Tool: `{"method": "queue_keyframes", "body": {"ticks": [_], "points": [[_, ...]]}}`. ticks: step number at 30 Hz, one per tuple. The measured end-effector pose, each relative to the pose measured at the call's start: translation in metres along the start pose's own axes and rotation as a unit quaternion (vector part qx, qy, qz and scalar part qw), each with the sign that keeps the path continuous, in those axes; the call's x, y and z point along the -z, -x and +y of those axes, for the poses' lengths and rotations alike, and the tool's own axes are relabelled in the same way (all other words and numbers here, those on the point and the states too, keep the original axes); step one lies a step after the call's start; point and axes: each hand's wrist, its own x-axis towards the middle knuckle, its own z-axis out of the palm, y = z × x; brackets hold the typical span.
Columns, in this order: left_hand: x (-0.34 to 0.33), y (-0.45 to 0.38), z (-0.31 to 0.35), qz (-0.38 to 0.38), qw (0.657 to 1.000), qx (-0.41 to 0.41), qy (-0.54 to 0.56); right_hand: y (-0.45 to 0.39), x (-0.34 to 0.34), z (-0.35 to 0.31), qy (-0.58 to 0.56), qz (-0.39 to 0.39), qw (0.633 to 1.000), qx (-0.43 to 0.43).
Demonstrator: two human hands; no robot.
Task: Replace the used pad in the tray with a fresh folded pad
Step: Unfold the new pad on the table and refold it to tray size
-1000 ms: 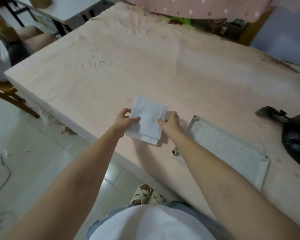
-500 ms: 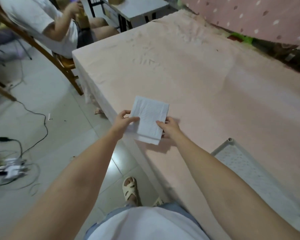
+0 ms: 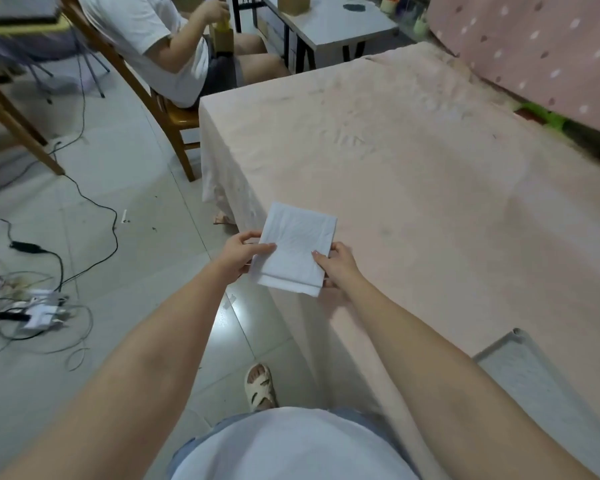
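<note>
A white folded pad (image 3: pixel 297 249) is held in the air over the near left edge of the pink-covered table (image 3: pixel 430 188). My left hand (image 3: pixel 241 254) pinches its left edge, thumb on top. My right hand (image 3: pixel 336 265) pinches its right edge the same way. The grey perforated tray (image 3: pixel 541 386) lies on the table at the lower right, partly cut off by the frame; the part I see holds no pad.
A person sits on a wooden chair (image 3: pixel 160 109) past the table's far left corner. Cables and a power strip (image 3: pixel 39 311) lie on the tiled floor at left. My sandalled foot (image 3: pixel 260 386) stands beside the table edge. A spotted pink cloth (image 3: pixel 534 46) hangs at the back right.
My view has swung left, so the tray slid to the lower right and the black bag left the frame. Both hands keep the same hold on the pad, which now hangs over the table's edge.
</note>
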Motion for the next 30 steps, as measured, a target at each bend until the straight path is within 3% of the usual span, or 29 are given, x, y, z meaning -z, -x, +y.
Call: {"method": "queue_keyframes", "body": {"ticks": [10,20,30], "points": [[0.049,-0.046,0.019,0.014,1.0,-0.021,-0.009,-0.024,-0.054,-0.027,0.015,0.04,0.999,0.006],[0.065,-0.083,0.034,-0.012,0.999,-0.024,-0.029,-0.042,-0.064,-0.038,-0.029,0.052,0.998,0.007],[0.063,-0.137,0.088,-0.062,0.987,-0.043,-0.144,-0.097,-0.064,-0.053,-0.082,0.09,0.992,0.015]]}}
